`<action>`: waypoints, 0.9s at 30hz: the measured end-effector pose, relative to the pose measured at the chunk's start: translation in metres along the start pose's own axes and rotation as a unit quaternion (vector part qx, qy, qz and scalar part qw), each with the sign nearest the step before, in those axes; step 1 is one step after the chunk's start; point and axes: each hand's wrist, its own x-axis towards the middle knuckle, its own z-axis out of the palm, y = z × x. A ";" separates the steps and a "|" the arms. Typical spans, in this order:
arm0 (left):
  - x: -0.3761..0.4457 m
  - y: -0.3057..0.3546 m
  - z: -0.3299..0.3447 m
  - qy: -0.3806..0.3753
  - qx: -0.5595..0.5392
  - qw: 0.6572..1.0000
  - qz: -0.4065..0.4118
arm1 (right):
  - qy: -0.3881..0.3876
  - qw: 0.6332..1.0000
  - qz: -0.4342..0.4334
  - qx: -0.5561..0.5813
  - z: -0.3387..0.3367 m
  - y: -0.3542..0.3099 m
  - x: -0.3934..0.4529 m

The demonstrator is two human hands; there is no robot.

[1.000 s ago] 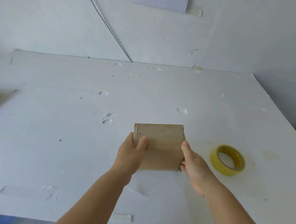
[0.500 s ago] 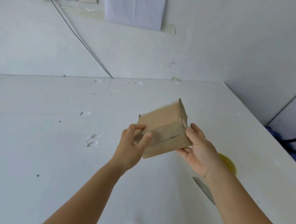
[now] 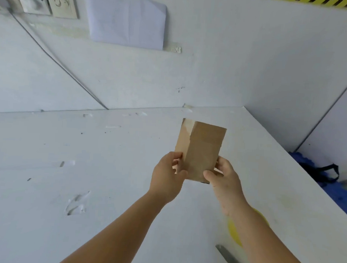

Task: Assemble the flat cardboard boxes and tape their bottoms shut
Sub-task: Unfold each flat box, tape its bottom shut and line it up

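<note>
Head view: both hands hold the small cardboard box (image 3: pixel 200 151) upright above the white table (image 3: pixel 86 167); left hand (image 3: pixel 167 181) grips its lower left edge, right hand (image 3: pixel 225 182) its lower right — fingers curled round; yellow tape roll (image 3: pixel 233 230) partly hidden under the right forearm.

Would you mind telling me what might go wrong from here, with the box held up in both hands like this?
1. The box is off the table, held only at its lower end by the left hand and right hand; it may slip or tilt.
2. A grey blade-like tool lies under the right forearm; lowering that arm could catch it.
3. The tape roll is mostly hidden by that forearm, so it could get knocked.
</note>
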 end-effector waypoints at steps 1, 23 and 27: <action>0.008 0.000 0.008 0.013 0.011 1.000 -0.001 | 0.008 1.000 -0.006 -0.015 -0.002 0.002 0.011; 0.133 -0.031 0.131 0.075 0.139 0.979 -0.130 | -0.002 0.983 -0.050 -0.178 -0.046 0.087 0.179; 0.136 -0.032 0.131 0.073 0.161 0.974 -0.142 | -0.006 0.981 -0.053 -0.184 -0.046 0.091 0.185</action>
